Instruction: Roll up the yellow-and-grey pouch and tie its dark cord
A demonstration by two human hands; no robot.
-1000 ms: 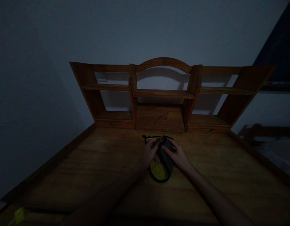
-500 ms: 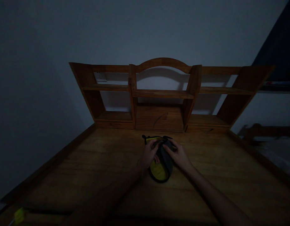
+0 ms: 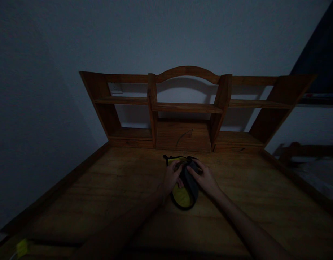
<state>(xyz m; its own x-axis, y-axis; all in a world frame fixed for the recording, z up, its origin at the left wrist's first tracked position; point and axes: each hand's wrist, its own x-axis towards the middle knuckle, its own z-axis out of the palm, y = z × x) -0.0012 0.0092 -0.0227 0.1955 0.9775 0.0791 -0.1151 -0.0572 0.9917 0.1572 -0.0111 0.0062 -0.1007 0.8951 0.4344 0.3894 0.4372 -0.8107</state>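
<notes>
A soft yellow-and-grey fabric item with black edging [image 3: 182, 196], shaped like a small pouch, lies on the wooden desk in the head view. Its grey side [image 3: 192, 182] is folded up towards the right, showing a yellow face beneath. At its upper left, my left hand [image 3: 171, 177] is closed with fingers pinching the dark edge. My right hand [image 3: 206, 180] grips the grey side from the right, thumb on top. Both hands' fingertips are close together near the upper edge. Dim light hides exactly what lies between the left fingers.
The wooden desktop [image 3: 114, 184] surrounds the hands. Along its back stands a wooden shelf unit [image 3: 186, 107] against the wall, with a wall socket [image 3: 116, 88] behind it. A small yellow object [image 3: 22, 248] is at the lower left. Raised edges border the desk.
</notes>
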